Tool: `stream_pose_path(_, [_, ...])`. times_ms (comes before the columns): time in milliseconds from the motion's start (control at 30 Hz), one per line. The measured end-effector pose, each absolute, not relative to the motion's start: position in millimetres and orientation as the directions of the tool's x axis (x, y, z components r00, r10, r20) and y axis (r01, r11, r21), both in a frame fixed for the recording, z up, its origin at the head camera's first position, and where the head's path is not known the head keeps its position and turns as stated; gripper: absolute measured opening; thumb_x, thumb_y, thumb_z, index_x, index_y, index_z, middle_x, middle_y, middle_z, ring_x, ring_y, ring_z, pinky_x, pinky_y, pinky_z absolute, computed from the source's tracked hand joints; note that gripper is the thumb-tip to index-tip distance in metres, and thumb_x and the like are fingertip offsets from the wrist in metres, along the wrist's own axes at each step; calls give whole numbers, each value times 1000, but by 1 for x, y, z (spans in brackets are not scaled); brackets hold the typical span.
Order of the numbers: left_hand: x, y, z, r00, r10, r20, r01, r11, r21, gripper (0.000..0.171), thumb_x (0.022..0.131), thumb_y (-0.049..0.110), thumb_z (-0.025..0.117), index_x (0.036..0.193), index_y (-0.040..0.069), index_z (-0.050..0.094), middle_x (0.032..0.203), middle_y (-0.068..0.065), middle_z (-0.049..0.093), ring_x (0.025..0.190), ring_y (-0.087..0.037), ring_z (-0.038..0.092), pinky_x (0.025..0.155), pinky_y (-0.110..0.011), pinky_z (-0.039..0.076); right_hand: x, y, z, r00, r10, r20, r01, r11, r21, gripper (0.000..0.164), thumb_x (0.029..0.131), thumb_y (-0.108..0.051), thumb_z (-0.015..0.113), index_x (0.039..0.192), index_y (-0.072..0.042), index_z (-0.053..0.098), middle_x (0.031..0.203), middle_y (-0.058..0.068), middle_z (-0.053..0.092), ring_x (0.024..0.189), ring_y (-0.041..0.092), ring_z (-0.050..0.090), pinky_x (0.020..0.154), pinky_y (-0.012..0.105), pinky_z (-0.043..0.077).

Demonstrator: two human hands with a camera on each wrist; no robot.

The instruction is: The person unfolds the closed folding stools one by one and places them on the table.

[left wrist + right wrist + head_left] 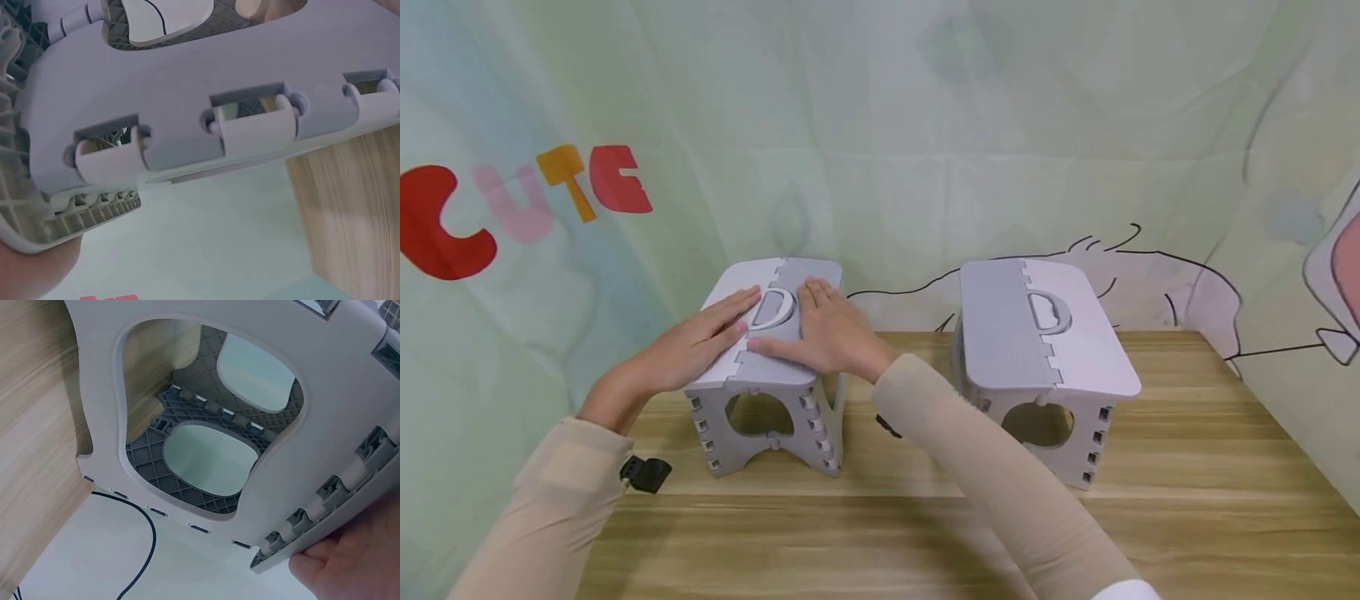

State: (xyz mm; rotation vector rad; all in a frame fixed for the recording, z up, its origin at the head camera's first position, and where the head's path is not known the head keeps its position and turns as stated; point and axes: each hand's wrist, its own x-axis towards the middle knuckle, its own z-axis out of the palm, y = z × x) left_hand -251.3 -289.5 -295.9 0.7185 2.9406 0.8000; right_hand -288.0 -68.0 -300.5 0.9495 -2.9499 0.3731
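A white and grey folding step stool (pixel 775 367) stands unfolded on its legs at the left of the table in the head view. My left hand (pixel 692 342) rests on the white half of its top, fingers stretched toward the carry handle (pixel 786 310). On the grey half lies my right hand (pixel 831 333), flat, with the thumb spread toward the left fingers. The left wrist view shows the stool's hinged leg panel (pixel 169 81) close up. In the right wrist view, a side panel (pixel 100 362) with a large opening appears, and part of my right hand (pixel 356 562) touches the top's edge.
A second stool (pixel 1000 333) of the same kind stands unfolded to the right, under no hand. Both stand on a wood-grain table (pixel 880 533). A pale green printed curtain (pixel 880 167) hangs behind and along the sides.
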Motion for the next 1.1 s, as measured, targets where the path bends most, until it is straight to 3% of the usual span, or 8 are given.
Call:
stream_pose_path(333, [-253, -289, -296, -878, 455, 148, 467, 749, 470, 55, 109, 27, 39, 158, 6, 24, 165, -13, 16, 150, -37, 10, 116, -66, 13, -291, -67, -305, -819, -564, 106, -571, 783, -245, 109, 89, -81, 37, 158, 0, 13, 165, 13, 11, 152, 22, 6, 123, 33, 5])
stream_pose_path(600, [-256, -283, -296, -890, 421, 174, 449, 748, 488, 57, 109, 30, 41, 159, 10, 24, 161, -24, 20, 147, -43, 16, 112, -70, 17, -289, -58, -301, -807, -578, 120, -586, 764, -270, 107, 90, -80, 37, 159, -3, 12, 166, 12, 9, 152, 21, 4, 122, 34, 0])
stream_pose_path(833, [-250, -266, -290, -855, 458, 243, 518, 763, 385, 59, 106, 39, 46, 158, 14, 30, 161, -12, 28, 149, -36, 18, 116, -64, 18, -277, -43, -293, -788, -604, 125, -614, 752, -239, 105, 90, -81, 33, 160, -5, 11, 166, 11, 8, 152, 22, 3, 122, 37, -1])
stream_pose_path(1100, [-231, -244, -289, -788, 541, 293, 609, 752, 251, 61, 105, 40, 49, 157, 13, 33, 160, -9, 31, 150, -31, 17, 118, -59, 17, -248, -20, -291, -753, -637, 165, -657, 718, -227, 104, 91, -80, 32, 160, -4, 11, 165, 14, 9, 152, 27, 3, 123, 43, 2])
